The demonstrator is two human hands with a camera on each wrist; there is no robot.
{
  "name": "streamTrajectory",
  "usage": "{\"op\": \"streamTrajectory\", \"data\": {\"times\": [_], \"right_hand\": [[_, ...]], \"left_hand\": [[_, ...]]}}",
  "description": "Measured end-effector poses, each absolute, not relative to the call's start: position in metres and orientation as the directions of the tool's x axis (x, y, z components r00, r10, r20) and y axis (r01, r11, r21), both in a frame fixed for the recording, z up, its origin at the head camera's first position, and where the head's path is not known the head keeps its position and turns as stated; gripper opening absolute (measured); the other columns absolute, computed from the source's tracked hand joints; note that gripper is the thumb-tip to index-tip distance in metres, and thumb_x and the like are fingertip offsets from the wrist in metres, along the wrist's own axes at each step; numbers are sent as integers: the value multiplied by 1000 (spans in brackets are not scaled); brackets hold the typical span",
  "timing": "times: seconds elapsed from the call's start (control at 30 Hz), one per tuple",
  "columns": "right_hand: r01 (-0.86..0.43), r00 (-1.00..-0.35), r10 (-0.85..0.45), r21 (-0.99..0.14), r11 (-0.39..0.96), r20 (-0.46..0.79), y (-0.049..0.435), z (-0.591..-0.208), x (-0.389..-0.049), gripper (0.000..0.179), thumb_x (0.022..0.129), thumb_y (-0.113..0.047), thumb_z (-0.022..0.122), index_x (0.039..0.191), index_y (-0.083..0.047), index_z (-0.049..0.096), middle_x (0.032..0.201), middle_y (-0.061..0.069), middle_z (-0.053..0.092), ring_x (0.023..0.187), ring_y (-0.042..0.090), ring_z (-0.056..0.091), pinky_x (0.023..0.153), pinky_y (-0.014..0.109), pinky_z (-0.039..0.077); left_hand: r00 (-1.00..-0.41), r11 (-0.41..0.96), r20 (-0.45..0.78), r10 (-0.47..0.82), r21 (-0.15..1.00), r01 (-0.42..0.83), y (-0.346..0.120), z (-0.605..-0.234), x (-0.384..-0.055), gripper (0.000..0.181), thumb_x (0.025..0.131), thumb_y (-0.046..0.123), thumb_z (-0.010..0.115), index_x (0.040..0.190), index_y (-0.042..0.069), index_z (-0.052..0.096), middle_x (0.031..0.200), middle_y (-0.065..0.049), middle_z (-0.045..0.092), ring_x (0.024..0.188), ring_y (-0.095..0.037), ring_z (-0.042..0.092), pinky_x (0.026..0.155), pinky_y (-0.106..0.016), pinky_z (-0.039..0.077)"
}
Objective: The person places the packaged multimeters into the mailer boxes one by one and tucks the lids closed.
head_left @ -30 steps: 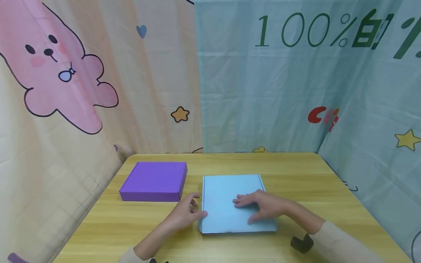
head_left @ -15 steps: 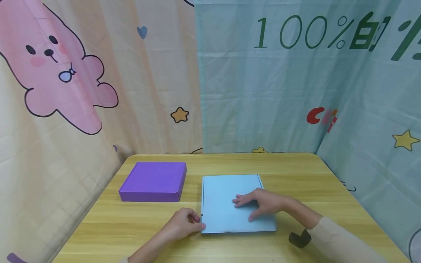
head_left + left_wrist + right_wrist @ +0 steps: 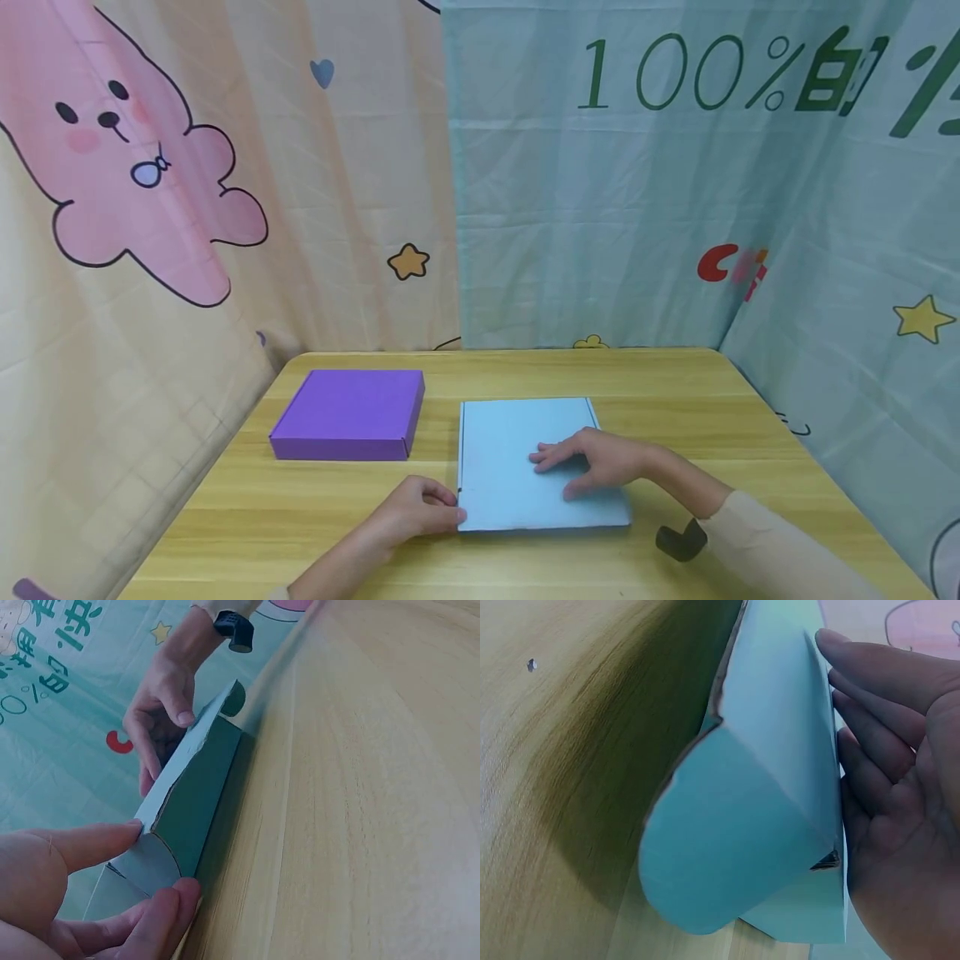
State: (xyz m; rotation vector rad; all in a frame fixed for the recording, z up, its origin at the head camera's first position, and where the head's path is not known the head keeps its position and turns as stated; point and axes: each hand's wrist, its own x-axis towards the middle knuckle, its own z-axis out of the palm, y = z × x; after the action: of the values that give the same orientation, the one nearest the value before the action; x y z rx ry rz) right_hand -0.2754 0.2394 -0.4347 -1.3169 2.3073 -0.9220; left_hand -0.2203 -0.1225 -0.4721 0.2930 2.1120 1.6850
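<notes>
A light blue cardboard mailer box [image 3: 498, 450] lies on the table, its lid down over most of the top. Along its front, the lid's edge stands a little proud of the body, with a rounded side flap [image 3: 712, 832] sticking out at the right end. My left hand [image 3: 412, 507] is at the front left corner. There its thumb presses the lid's edge while the fingertips hold the curved left side flap [image 3: 150, 864] from the other side. My right hand [image 3: 603, 461] rests on the lid's right half with spread fingers.
A closed purple box [image 3: 348, 408] sits to the left, behind my left hand. The wooden table [image 3: 675, 383] is bordered by printed curtains [image 3: 585, 208] at the back and both sides. A dark wrist-worn device [image 3: 681, 542] hangs by the right sleeve.
My left hand has slid along the box's left side toward me, to the front corner, and its fingers have drawn in there. The right hand has stayed on the lid.
</notes>
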Motion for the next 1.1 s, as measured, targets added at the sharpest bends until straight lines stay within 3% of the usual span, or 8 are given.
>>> {"op": "streamTrajectory", "data": {"times": [0.47,0.9,1.1], "right_hand": [[-628,-505,-863,-691,359,10,239,-429,-274,48,94,-16,78,139,-7,66,151,6,54,147,35,35,120,30,28],[-638,-513,-858,-679,363,23,238,-435,-273,49,96,-23,77,141,-9,64,153,6,52,148,35,35,121,30,27],[-688,-553,-825,-621,376,112,241,-436,-268,48,97,-26,76,140,-8,65,149,6,57,143,33,44,119,32,33]], "left_hand": [[-850,118,-222,477,975,-189,-126,-476,-222,33,86,0,80,111,-14,63,96,-16,68,88,-25,71,85,-35,61],[-874,135,-156,460,985,-105,-127,-481,-224,32,81,-6,83,106,-8,63,94,-12,69,83,-20,67,76,-29,59],[-874,127,-150,463,987,-102,-126,-479,-224,33,81,-5,83,108,-7,62,95,-13,68,84,-22,68,78,-32,61]]}}
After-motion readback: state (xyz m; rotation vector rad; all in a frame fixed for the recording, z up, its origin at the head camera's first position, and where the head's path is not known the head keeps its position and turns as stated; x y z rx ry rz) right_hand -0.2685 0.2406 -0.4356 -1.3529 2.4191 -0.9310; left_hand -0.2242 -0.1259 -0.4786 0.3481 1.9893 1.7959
